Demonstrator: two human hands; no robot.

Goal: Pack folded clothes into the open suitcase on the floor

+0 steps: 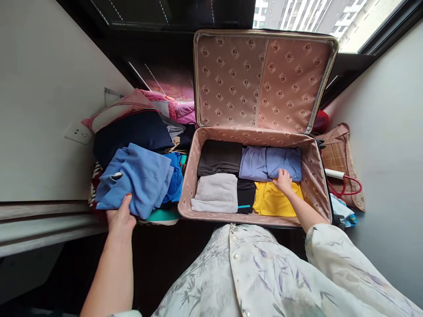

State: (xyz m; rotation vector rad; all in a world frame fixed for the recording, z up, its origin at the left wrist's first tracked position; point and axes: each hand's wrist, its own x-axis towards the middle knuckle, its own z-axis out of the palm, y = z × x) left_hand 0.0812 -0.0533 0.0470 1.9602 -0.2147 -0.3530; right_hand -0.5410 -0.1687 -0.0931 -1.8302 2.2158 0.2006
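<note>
head view: the left hand (pixel 121 216) grasps a blue garment (pixel 143 176) by its near edge, thumb on top; the fingers are hidden beneath the cloth. the garment is outside the open suitcase (pixel 312 180), to its left, above other piled clothes, loosely folded with uneven edges. the right hand (pixel 283 181) touches the near edge of a periwinkle folded garment (pixel 286 159) inside the suitcase, just beside a yellow garment (pixel 277 200); whether the fingers pinch the fabric cannot be told. a light grey folded garment (pixel 216 193) and a dark folded garment (pixel 220 157) lie at the left of the suitcase.

handling, as judged: the blue garment appears light, soft and limp, not fragile, but liable to sag and unfold if held at one edge only. recommended hold: both sides of the fold, with a palm spread underneath for support.
</note>
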